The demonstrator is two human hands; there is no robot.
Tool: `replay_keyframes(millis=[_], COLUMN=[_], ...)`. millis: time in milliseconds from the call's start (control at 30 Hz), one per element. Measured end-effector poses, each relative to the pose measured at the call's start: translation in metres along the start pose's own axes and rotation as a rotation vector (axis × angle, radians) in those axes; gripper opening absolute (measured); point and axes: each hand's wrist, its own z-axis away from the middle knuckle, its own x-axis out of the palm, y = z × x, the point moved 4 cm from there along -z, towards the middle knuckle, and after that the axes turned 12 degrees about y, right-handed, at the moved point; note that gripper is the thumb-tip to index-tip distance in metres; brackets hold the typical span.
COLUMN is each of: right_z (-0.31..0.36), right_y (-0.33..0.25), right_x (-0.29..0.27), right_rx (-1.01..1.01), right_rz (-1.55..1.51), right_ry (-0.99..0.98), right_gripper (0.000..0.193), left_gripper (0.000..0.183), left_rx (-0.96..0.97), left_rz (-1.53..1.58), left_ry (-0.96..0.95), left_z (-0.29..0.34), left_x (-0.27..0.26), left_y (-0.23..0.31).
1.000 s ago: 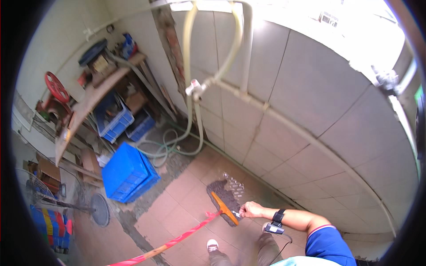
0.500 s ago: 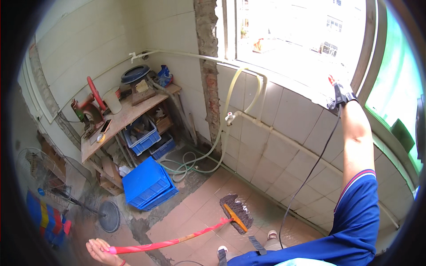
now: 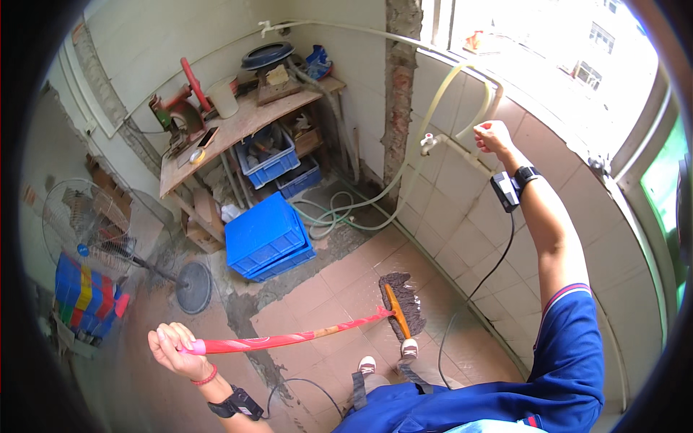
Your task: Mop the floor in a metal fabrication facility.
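My left hand [image 3: 173, 350] is wrapped around the pink end of a long red mop handle [image 3: 267, 342]. The handle runs right to an orange crossbar [image 3: 395, 307] on the mop, whose dark, shaggy head [image 3: 414, 307] lies on wet floor tiles by my shoes. Raised on the right, my right hand [image 3: 493, 137] has its fingers curled in, and nothing shows in them. It is close to a wall pipe [image 3: 465, 154] and a pale hose [image 3: 434, 108]. A small tap [image 3: 429, 141] sits just left of it.
Blue crates [image 3: 266, 234] stand left of the mop, beside a wooden workbench [image 3: 249, 119] holding tools and a phone. A green hose [image 3: 333, 216] coils on the floor. A standing fan [image 3: 193, 286] is further left. The window sill [image 3: 556, 119] runs along the right.
My right hand has come down and left from the window opening to near the wall pipe. My left hand, still holding the mop, is higher in view, and the whole view has shifted.
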Motion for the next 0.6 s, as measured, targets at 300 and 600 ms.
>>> replay_keyframes(millis=[300, 600], right_z=[-0.057, -0.129], right_y=[0.053, 0.142], right_x=[0.181, 0.235], right_rx=[-0.160, -0.868], right_rz=[0.554, 0.908], right_ry=[-0.160, 0.179], right_gripper=[0.047, 0.019], left_gripper=[0.028, 0.028], left_rx=[-0.003, -0.014], left_rz=[-0.153, -0.110], left_ry=[0.014, -0.083], left_z=[0.018, 0.014], left_x=[0.043, 0.094], left_y=[0.007, -0.013])
